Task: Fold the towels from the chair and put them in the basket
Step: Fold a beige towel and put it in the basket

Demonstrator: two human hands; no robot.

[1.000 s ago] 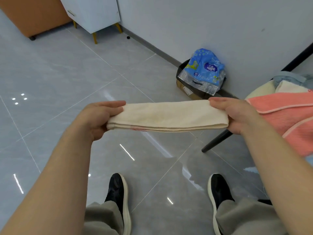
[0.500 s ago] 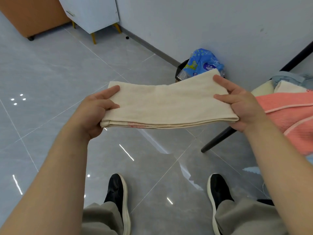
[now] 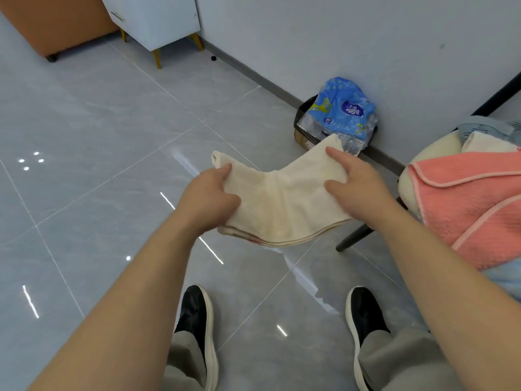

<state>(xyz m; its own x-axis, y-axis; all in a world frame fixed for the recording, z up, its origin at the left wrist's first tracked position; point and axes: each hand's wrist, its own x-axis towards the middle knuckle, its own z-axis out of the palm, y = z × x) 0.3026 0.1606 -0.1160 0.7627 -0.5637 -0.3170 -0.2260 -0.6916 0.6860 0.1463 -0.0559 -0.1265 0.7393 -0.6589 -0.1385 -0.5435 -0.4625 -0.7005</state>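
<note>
Cream towel (image 3: 284, 204): folded into a multi-layer strip, stacked hems showing along the near edge with a faint red mark at the lower left. It is held in the air over the grey tiled floor (image 3: 112, 136) at the centre of view. The middle sags into a crease and both ends tip up, the far right corner rising toward 1 o'clock.

Left hand (image 3: 211, 198): clamped on the towel's left end, thumb on top, fingers hidden underneath. Right hand (image 3: 355, 187): gripping the right end, with index finger and thumb spread across the top face; the other fingers are hidden by the cloth. Hands are apart, with the crease between them.

Chair (image 3: 406, 176) at 3 o'clock, carrying a pink towel (image 3: 465, 204) draped over the seat and more cloth behind it. Blue plastic pack (image 3: 341, 108) at 1 o'clock, sitting in a dark box (image 3: 303, 119) against the wall. White cabinet (image 3: 158, 18) at 11 o'clock. Black shoes (image 3: 197, 320) at 6 o'clock.

Versus half a second ago, the hands have come much closer together. The towel, then stretched flat and taut between them, now buckles in the middle. Both grips are unchanged, on the same ends.
</note>
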